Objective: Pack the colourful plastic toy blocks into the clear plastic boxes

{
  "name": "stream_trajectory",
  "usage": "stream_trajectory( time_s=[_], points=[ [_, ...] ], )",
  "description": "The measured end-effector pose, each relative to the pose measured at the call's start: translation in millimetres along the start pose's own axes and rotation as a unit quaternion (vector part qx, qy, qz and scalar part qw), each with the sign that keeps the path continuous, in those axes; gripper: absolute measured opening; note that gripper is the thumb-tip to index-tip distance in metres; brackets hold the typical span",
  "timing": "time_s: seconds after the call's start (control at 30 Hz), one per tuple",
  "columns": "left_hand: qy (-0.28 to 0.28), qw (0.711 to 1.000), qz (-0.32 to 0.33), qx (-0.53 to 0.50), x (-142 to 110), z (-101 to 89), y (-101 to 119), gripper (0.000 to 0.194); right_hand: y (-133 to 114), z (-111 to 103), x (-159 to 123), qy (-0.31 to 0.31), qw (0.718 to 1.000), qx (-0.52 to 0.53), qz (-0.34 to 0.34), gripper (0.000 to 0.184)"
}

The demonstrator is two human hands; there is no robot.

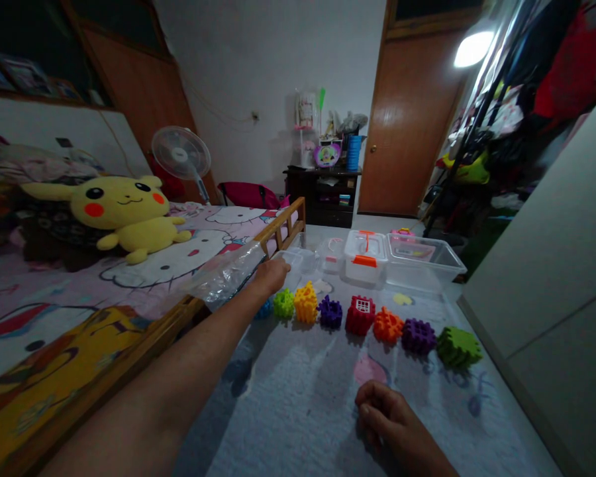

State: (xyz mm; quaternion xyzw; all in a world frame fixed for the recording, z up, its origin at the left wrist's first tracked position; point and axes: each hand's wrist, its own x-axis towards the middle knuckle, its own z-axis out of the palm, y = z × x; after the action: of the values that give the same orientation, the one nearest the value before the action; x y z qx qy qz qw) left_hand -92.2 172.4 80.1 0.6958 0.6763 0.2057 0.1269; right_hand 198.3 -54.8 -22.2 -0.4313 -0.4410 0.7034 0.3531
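My left hand [274,274] reaches far forward beside the bed rail, its fingers closed at the edge of a clear plastic container [302,260]. The fingertips are partly hidden. My right hand [388,419] rests near the front on the pale blue cloth, fingers curled in, with nothing visible in it. Between the hands runs a row of interlocking-block stacks: blue [264,309], light green [283,304], yellow [306,303], dark purple [330,312], red with a white grid piece [360,319], orange [388,326], purple [418,336] and green [459,348].
Behind the blocks stand a lidded clear box [365,265] with orange latches and an open clear bin [424,260]. Left, a wooden bed rail [283,233] borders a bed with a yellow plush toy [129,209]. A pale cabinet [551,278] flanks the right side.
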Motion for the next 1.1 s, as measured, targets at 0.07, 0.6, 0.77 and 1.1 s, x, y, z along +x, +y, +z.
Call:
stream_trajectory(
  time_s=[0.07, 0.6, 0.77, 1.1],
  points=[
    [0.002, 1.0, -0.008, 0.0, 1.9, 3.7, -0.4, 0.011, 0.0, 0.5, 0.0, 0.003, 1.0, 0.003, 0.003, 0.029],
    [0.093, 0.984, 0.091, 0.124, -66.6, -85.3, 39.5, 0.009, 3.0, -2.2, 1.4, 0.003, 0.999, -0.032, -0.007, 0.029],
    [0.103, 0.99, 0.093, -0.028, -134.7, -105.6, 57.7, 0.01, 0.7, -1.2, 1.7, -0.007, 0.999, -0.041, -0.005, 0.035],
    [0.048, 0.853, 0.5, 0.14, -229.9, -13.0, 74.0, 0.014, -3.9, -0.7, 1.0, 0.005, 0.999, -0.047, -0.015, 0.045]
  ],
)
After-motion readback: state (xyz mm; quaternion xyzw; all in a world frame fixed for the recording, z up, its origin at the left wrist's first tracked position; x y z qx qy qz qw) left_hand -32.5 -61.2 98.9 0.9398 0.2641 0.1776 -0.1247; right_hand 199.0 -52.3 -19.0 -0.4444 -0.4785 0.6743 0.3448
